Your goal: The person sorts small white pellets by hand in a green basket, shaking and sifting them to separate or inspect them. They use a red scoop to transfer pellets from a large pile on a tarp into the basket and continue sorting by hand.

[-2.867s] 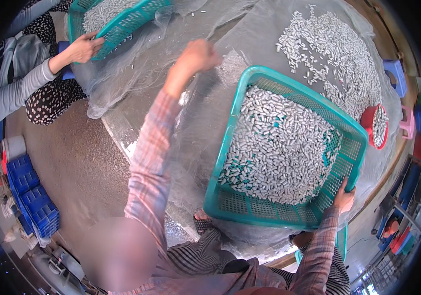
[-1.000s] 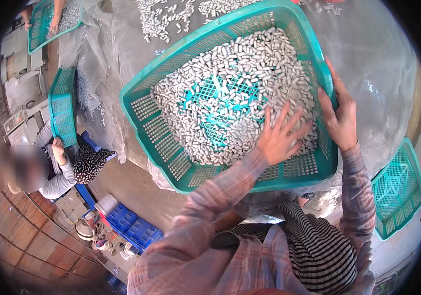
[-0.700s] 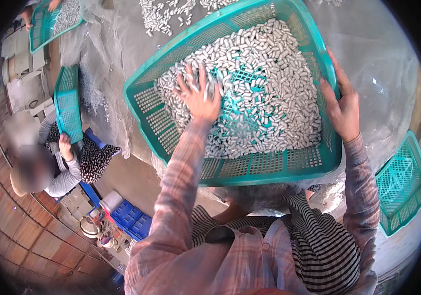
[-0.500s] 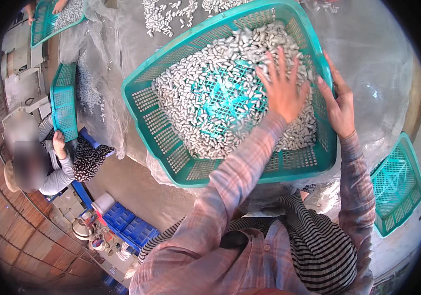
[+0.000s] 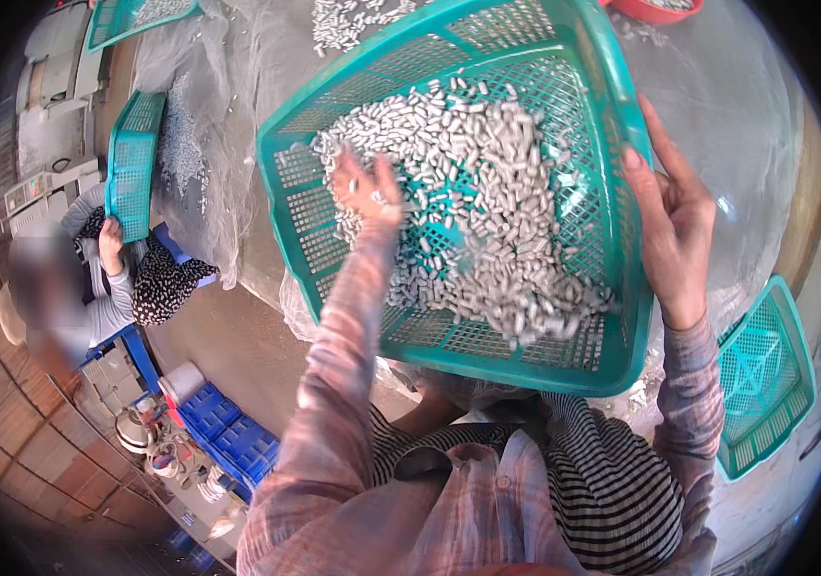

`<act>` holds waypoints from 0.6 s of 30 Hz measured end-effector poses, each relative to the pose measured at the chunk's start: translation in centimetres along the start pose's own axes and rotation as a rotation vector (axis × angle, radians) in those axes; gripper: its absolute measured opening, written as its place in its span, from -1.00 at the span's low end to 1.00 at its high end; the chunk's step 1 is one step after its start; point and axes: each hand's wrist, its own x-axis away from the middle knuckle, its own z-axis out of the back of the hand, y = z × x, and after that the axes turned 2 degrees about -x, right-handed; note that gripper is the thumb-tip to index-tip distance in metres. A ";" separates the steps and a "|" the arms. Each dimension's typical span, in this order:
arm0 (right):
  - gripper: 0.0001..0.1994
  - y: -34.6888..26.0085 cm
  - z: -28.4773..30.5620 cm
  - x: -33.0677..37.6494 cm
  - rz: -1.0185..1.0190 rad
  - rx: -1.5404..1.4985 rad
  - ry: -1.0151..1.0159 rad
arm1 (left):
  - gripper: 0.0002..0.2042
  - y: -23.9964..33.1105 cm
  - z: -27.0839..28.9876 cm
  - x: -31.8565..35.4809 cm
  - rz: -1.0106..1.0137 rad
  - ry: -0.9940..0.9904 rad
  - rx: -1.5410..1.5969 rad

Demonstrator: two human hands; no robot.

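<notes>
Now | left hand [image 5: 364,190] fingers spread on pellets [image 5: 487,192] | right hand [image 5: 671,223] gripping basket [image 5: 612,144] rim

I'm seeing a teal plastic lattice basket [image 5: 612,192], rectangular with a thick rim, tilting with its far edge raised. Small silvery-white oblong pieces [image 5: 487,192] are lying heaped inside, spreading across the mesh floor and bunching toward the lower right corner; some are blurring, so individual shapes aren't clear.

Faded pink plaid sleeves (ring on one finger), black-and-white striped garment.
</notes>
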 end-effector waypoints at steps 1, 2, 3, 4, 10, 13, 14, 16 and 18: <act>-0.54 1.1 -0.1 0.0 0.061 0.029 0.035 | -0.25 4.4 -1.1 -0.7 0.111 0.017 -0.194; -0.55 1.2 -0.6 0.2 0.075 0.033 0.032 | -0.27 5.9 -3.3 0.5 -0.051 0.185 0.006; -0.55 1.7 -0.3 0.4 0.079 0.053 0.055 | -0.30 12.4 -2.2 2.0 0.048 -0.030 0.024; -0.56 2.0 -0.5 0.6 0.088 0.059 0.059 | -0.33 14.2 -2.1 2.5 -0.109 -0.150 0.128; -0.55 -0.4 -0.2 0.0 0.073 0.108 0.074 | -0.38 16.9 4.7 11.6 -0.994 -0.659 0.172; -0.55 -0.3 0.7 0.8 0.089 0.124 0.089 | -0.37 6.9 6.3 10.1 -0.962 -0.968 0.093; -0.55 -0.2 0.8 0.9 0.096 0.104 0.089 | -0.35 2.6 6.8 8.9 -1.001 -0.880 0.019; -0.55 0.1 1.0 1.1 0.127 0.101 0.118 | -0.33 -2.5 6.3 5.9 -0.968 -0.667 -0.096; -0.55 0.4 1.6 1.4 0.144 0.100 0.092 | -0.35 -1.7 4.6 3.6 -0.633 -0.395 -0.149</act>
